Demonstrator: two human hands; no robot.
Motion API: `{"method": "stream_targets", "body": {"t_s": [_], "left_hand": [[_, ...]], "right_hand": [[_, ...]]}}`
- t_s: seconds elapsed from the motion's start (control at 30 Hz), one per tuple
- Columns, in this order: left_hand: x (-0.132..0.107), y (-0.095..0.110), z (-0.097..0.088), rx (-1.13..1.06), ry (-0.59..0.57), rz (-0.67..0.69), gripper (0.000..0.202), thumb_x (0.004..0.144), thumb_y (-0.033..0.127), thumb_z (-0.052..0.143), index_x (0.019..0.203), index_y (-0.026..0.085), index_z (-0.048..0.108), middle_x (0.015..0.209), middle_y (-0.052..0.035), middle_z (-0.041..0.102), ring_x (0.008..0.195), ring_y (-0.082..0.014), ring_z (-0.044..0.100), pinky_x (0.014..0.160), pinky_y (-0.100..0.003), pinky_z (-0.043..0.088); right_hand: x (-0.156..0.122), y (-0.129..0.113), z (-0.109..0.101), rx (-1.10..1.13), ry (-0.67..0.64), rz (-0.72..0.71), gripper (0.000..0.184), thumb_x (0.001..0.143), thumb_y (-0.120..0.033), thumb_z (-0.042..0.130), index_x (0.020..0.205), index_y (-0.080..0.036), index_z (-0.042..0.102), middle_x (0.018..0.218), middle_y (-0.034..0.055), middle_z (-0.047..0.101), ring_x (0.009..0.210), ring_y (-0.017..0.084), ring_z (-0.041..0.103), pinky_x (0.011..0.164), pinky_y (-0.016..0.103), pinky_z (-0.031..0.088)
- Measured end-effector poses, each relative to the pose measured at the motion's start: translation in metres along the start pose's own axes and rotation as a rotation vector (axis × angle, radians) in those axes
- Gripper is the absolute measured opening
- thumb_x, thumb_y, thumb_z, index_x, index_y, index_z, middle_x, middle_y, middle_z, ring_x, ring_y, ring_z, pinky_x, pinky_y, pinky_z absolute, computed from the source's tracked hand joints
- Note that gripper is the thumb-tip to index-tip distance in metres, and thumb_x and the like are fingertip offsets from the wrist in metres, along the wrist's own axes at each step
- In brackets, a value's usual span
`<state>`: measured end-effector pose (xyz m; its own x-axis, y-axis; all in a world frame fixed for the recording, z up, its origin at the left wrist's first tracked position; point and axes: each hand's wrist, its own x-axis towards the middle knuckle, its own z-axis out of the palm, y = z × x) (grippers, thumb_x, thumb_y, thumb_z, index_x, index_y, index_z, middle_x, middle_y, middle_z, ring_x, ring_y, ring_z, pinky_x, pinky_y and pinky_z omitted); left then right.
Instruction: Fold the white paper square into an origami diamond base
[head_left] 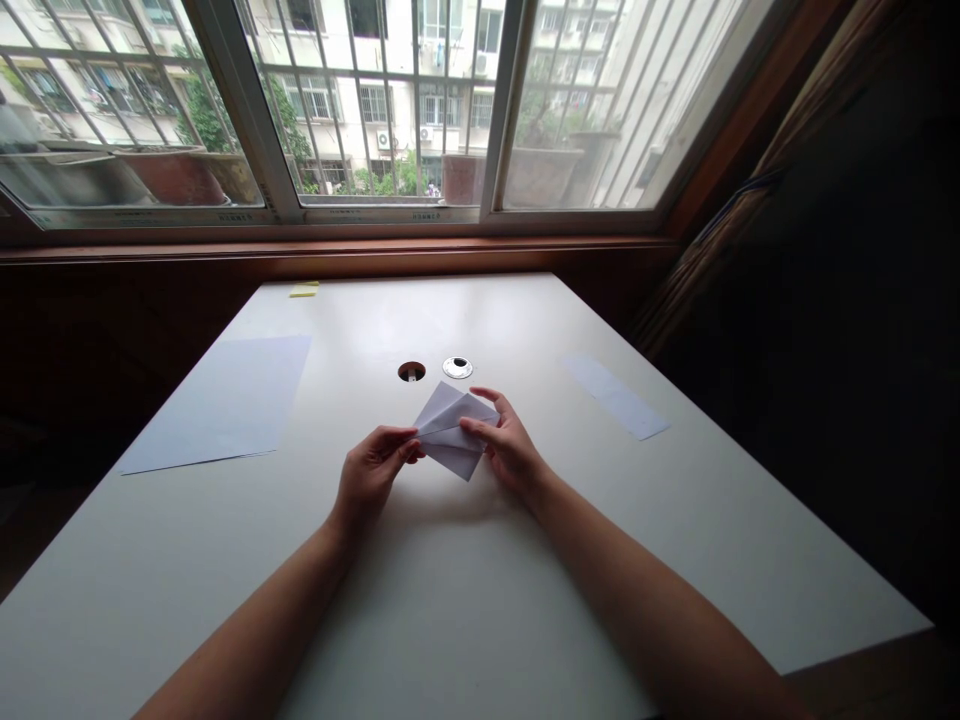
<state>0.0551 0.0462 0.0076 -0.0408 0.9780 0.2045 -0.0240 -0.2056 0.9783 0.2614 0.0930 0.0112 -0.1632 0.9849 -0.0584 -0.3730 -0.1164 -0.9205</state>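
A folded piece of white paper is held just above the white table, near its middle. My left hand pinches the paper's left corner with curled fingers. My right hand grips its right side, thumb on top and fingers wrapped round the edge. Several creased flaps overlap in the paper.
A flat white sheet lies on the table's left part. A narrow paper strip lies to the right. A round cable hole and its white cap sit just beyond the hands. A yellow note is at the far edge, below the window.
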Motion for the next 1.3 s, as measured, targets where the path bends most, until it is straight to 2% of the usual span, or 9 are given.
{"method": "stream_targets", "body": {"t_s": [0.13,0.23,0.37,0.5,0.63,1.0,1.3], "left_hand": [[0.002,-0.001,0.000,-0.050,0.031,-0.003,0.031,0.079,0.033,0.077,0.102,0.017,0.064,0.085,-0.0036,0.070,0.075,-0.0172,0.069,0.073,-0.032,0.057],[0.004,-0.002,-0.001,-0.109,0.029,-0.004,0.038,0.079,0.033,0.078,0.108,0.019,0.059,0.088,-0.0021,0.069,0.078,-0.0175,0.069,0.075,-0.033,0.058],[0.004,-0.001,-0.001,-0.138,0.040,0.013,0.036,0.080,0.030,0.076,0.108,0.021,0.055,0.089,0.0003,0.065,0.078,-0.0166,0.070,0.075,-0.033,0.057],[0.003,0.000,-0.001,-0.107,0.031,0.022,0.026,0.082,0.030,0.074,0.100,0.020,0.058,0.087,0.0002,0.065,0.077,-0.0167,0.070,0.075,-0.032,0.057],[0.002,-0.001,-0.002,-0.068,0.026,0.003,0.022,0.084,0.031,0.072,0.100,0.019,0.062,0.088,-0.0019,0.068,0.079,-0.0173,0.069,0.076,-0.033,0.057],[0.007,-0.011,-0.008,-0.093,0.018,-0.099,0.032,0.079,0.034,0.077,0.104,0.016,0.067,0.086,-0.0049,0.072,0.077,-0.0176,0.069,0.077,-0.033,0.055],[0.009,-0.013,-0.009,-0.080,-0.033,-0.110,0.028,0.079,0.035,0.076,0.097,0.016,0.065,0.084,-0.0053,0.071,0.078,-0.0181,0.067,0.075,-0.032,0.053]], "right_hand": [[0.002,0.003,-0.002,0.002,0.011,-0.001,0.055,0.064,-0.032,0.086,0.111,-0.027,0.059,0.091,0.0007,0.067,0.077,0.018,0.063,0.062,0.025,0.048],[0.001,0.002,-0.002,0.010,0.031,-0.019,0.060,0.064,-0.032,0.086,0.116,-0.029,0.057,0.091,0.0003,0.066,0.078,0.017,0.063,0.061,0.024,0.048],[-0.001,-0.001,0.000,-0.010,0.012,-0.023,0.066,0.066,-0.032,0.085,0.124,-0.032,0.054,0.092,0.0006,0.067,0.077,0.017,0.063,0.060,0.024,0.048],[-0.001,-0.002,0.001,-0.029,0.012,-0.022,0.070,0.066,-0.034,0.085,0.128,-0.033,0.053,0.094,0.0011,0.067,0.077,0.018,0.063,0.060,0.025,0.048],[-0.001,-0.001,0.001,-0.038,0.016,-0.031,0.072,0.066,-0.034,0.085,0.130,-0.034,0.051,0.096,0.0018,0.067,0.079,0.019,0.063,0.059,0.025,0.047],[-0.001,0.000,0.001,-0.049,-0.017,-0.048,0.066,0.068,-0.034,0.083,0.126,-0.031,0.053,0.095,0.0019,0.066,0.075,0.017,0.061,0.058,0.024,0.045],[0.001,0.004,0.000,-0.072,-0.032,-0.122,0.060,0.068,-0.034,0.083,0.122,-0.030,0.056,0.092,0.0015,0.069,0.086,0.022,0.065,0.077,0.034,0.052]]}}
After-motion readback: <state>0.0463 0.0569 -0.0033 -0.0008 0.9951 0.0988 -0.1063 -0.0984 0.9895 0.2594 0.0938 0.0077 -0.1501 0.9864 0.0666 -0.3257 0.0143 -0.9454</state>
